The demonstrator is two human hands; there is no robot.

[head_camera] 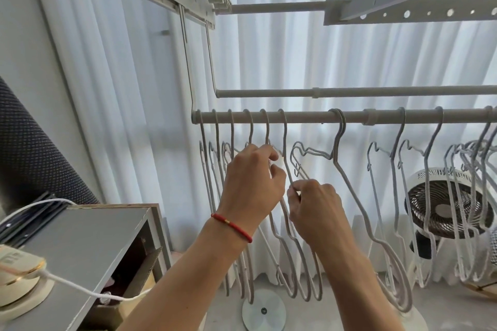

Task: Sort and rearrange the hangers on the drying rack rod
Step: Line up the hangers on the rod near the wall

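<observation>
A grey rod [309, 117] of the drying rack runs across the view, with several pale grey hangers hooked on it. Several hangers hang evenly spaced at its left end [231, 131]. A doubled hanger [339, 142] hangs in the middle, and more crowd the far right [468, 169]. My left hand [252, 183], with a red bracelet on the wrist, is closed on the shoulder of a hanger just below its hook [266, 126]. My right hand [314, 209] pinches the wire arm of the neighbouring hanger [285, 158].
A second rod [376, 92] runs just behind and above. The rack's frame [403, 12] is overhead. White curtains hang behind. A grey cabinet [88, 247] with an iron and cord stands at lower left. A fan [446, 204] stands at right, a round base [263, 310] on the floor.
</observation>
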